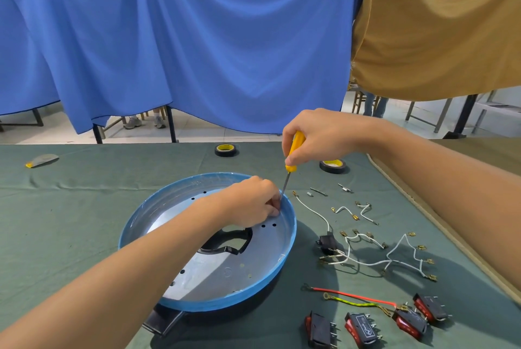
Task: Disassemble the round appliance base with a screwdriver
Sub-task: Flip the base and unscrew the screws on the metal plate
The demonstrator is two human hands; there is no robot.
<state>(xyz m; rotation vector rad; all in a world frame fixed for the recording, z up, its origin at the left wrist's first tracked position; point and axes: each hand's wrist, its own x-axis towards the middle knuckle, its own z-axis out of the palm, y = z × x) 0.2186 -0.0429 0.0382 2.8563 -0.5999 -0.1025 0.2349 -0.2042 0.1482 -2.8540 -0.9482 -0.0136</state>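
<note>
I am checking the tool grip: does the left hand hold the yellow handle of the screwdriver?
No, the right hand grips the screwdriver by its yellow handle; the left hand only pinches near its tip, inside the round base.

Two tape rolls [225,150] [332,166], four red rocker switches [321,330] [362,329] [410,323] [430,306], one screwdriver [296,141], one round base [214,275], two hands [253,199] [318,134].

R hand [320,138] grips yellow screwdriver [290,166]; L hand [252,203] pinches its tip at rim of round base [292,236], 1 o'clock.
</note>
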